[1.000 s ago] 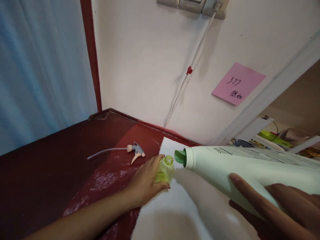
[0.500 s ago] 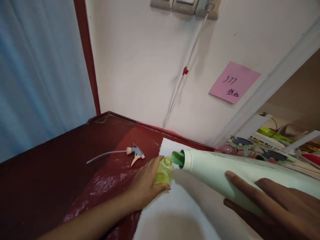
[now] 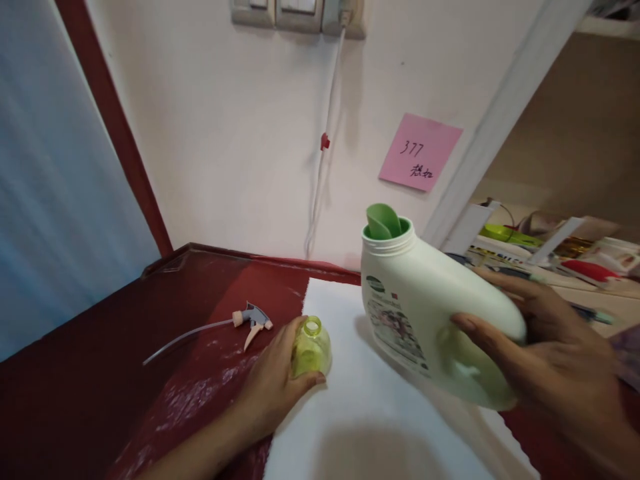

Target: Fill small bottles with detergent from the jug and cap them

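My left hand (image 3: 277, 363) is wrapped round a small see-through yellow-green spray bottle (image 3: 313, 350), which stands uncapped with its mouth up. To its left, a grey and peach trigger spray head (image 3: 253, 321) with a long clear tube lies on the dark red surface. My right hand (image 3: 545, 353) grips a large pale green detergent bottle (image 3: 430, 300) around its base end. That bottle is tilted, its open neck with a green pouring spout pointing up and left, apart from the small bottle. Part of the right fingers is hidden behind it.
White paper (image 3: 345, 427) lies under both bottles on the dark red table (image 3: 75, 373). Behind stands a wall with a pink note (image 3: 420, 152), a hanging white cable (image 3: 330, 100) and sockets. A cluttered shelf (image 3: 550, 267) is at the right, a blue curtain (image 3: 50, 167) at the left.
My right hand has turned the detergent bottle from nearly level to spout-up, lifting its neck away from the small bottle's mouth. My left hand keeps its hold. The camera view has shifted right.
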Demonstrator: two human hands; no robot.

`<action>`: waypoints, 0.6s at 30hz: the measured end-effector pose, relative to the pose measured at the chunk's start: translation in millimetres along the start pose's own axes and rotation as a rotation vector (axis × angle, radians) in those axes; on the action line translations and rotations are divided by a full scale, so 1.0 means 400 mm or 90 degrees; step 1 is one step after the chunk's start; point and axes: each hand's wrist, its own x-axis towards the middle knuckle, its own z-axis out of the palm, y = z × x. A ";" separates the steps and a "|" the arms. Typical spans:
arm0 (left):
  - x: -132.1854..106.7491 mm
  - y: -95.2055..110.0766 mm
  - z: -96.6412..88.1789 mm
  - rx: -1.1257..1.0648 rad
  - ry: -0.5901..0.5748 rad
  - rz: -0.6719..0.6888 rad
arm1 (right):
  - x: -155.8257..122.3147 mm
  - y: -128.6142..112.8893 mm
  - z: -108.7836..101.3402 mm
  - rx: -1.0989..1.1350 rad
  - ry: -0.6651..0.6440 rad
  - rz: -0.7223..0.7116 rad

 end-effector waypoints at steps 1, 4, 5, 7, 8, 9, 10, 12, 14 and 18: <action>0.000 0.001 0.000 0.000 -0.001 -0.001 | -0.006 0.014 0.019 0.067 0.006 0.049; 0.003 -0.001 -0.001 -0.005 -0.007 -0.009 | -0.029 0.055 0.087 0.245 0.043 0.171; 0.005 -0.003 -0.001 -0.007 -0.011 -0.011 | -0.037 0.067 0.109 0.282 0.057 0.196; 0.009 -0.008 -0.002 0.000 -0.018 -0.007 | -0.051 0.087 0.147 0.321 0.066 0.223; 0.010 -0.012 -0.003 0.005 -0.020 -0.003 | -0.058 0.094 0.161 0.330 0.063 0.228; 0.011 -0.014 -0.003 0.009 -0.022 0.003 | -0.064 0.100 0.171 0.333 0.056 0.228; 0.011 -0.017 -0.004 0.010 -0.023 0.008 | -0.069 0.105 0.177 0.334 0.050 0.228; 0.010 -0.017 -0.006 0.003 -0.027 0.010 | -0.077 0.113 0.180 0.334 0.030 0.228; 0.009 -0.013 -0.007 0.000 -0.027 0.003 | -0.080 0.118 0.170 0.317 -0.006 0.226; 0.008 0.001 -0.008 0.016 -0.013 -0.012 | -0.088 0.107 0.127 0.151 -0.018 0.130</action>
